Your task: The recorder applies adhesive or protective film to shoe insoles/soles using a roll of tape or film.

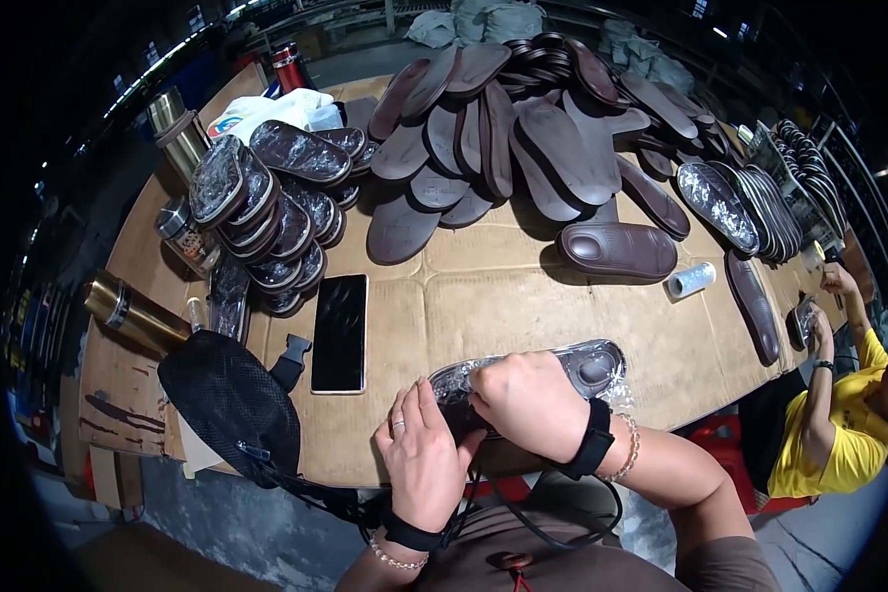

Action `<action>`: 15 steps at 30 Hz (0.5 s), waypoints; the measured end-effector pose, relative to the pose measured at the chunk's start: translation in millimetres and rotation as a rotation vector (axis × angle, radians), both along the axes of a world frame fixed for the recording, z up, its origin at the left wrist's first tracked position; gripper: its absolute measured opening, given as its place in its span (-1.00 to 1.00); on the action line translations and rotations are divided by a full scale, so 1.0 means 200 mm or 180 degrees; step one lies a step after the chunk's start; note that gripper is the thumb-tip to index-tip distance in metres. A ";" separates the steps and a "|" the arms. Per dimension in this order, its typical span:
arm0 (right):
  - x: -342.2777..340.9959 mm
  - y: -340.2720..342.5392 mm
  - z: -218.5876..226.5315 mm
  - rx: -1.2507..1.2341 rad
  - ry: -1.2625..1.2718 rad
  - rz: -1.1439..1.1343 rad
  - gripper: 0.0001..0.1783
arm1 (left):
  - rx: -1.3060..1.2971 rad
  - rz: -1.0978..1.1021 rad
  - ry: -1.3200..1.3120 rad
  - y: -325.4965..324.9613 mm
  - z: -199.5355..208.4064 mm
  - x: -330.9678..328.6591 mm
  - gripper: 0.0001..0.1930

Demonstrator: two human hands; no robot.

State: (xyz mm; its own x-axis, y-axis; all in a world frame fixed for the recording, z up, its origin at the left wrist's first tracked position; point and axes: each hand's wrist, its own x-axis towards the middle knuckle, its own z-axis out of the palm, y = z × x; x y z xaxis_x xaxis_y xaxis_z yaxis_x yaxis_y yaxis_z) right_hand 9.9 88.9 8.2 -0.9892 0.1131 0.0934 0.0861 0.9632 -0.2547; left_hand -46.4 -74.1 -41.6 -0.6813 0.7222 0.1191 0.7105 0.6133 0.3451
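A dark brown shoe sole [596, 369], wrapped in shiny clear plastic film, lies crosswise at the table's near edge. Over its left end rests my left hand [420, 460], fingers stretched out and thumb apart, touching the film. My right hand [531, 403] is closed in a fist above the sole's middle; whatever its fingers pinch is hidden beneath the hand. Loose film crinkles around the sole's right end. Beyond it sits an unwrapped brown sole [617, 251], with a small roll of clear film [692, 280] beside it.
Unwrapped soles [559, 163] are heaped at the back; wrapped ones [271, 222] are stacked at left. A phone [339, 333], black mesh bag [232, 403] and gold flask [133, 311] lie left. At right, a person in yellow [839, 424] handles another sole [805, 321].
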 end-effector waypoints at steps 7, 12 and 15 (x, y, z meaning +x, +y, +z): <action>0.06 0.07 0.05 -0.0799 0.0374 -0.0502 -0.79 | 0.0095 -0.0035 -0.0073 0.00 0.01 -0.01 -0.05; 0.07 0.03 0.02 -0.0406 0.0129 0.0037 -0.78 | 0.0039 0.0009 -0.0174 0.00 0.01 0.00 -0.04; 0.08 0.04 0.00 -0.0683 0.0563 -0.0152 -0.78 | 0.0072 0.0021 -0.0120 0.00 0.01 0.00 -0.04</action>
